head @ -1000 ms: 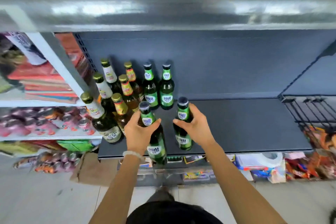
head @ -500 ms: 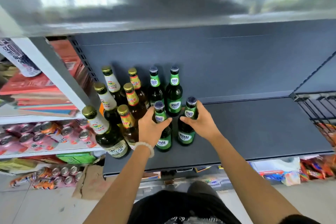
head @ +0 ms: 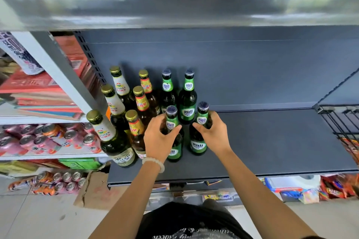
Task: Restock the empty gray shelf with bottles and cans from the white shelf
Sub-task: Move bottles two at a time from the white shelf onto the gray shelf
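The gray shelf [head: 272,141] holds several upright beer bottles at its left end. My left hand [head: 158,137] is wrapped round the neck of a green bottle [head: 174,151] standing on the shelf. Beside it, my right hand [head: 212,132] grips a second green bottle [head: 198,145], also standing on the board. Directly behind them stand two more green bottles [head: 187,99]. To the left are three brown bottles with red-gold neck labels [head: 141,103] and three white-labelled bottles [head: 114,141].
The white shelf [head: 48,118] at left carries pink cans [head: 48,139], red boxes and a tall can. More cans and a torn cardboard box [head: 97,190] lie on the floor. A black wire basket [head: 342,120] hangs at the right. A shelf board overhangs above.
Both hands moved the two green bottles further back onto the shelf, from near its front edge to just behind the rear green pair. They now stand upright on the board.
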